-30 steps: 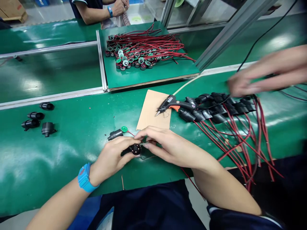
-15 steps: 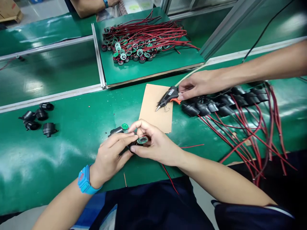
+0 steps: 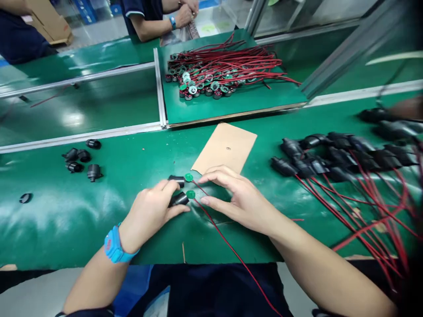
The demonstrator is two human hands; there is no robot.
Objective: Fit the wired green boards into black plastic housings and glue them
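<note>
My left hand (image 3: 148, 209), with a blue wristband, has its thumb and fingers around a black cylindrical housing (image 3: 180, 199) at the middle of the table. A green round circuit board (image 3: 191, 194) stands at that housing's open end, and a red wire (image 3: 228, 244) runs from it toward the table's front edge. Just behind, close to my left fingertips, lies a second black housing (image 3: 177, 180) with another green round board (image 3: 188, 177) and wire. My right hand (image 3: 243, 198) is open to the right of the boards, fingers apart, near the wires.
Cardboard (image 3: 228, 145) lies behind my right hand. Several black housings with red wires (image 3: 317, 163) cover the right side; loose black parts (image 3: 82, 156) lie left. A raised shelf (image 3: 231, 108) bears many wired boards. A co-worker's blurred hand (image 3: 408, 108) is at the right edge; another person's hands (image 3: 185, 15) are behind.
My right hand has drawn back from the circuit board and opened. The co-worker's hand and the glue gun have left the cardboard, which has turned. The view has shifted.
</note>
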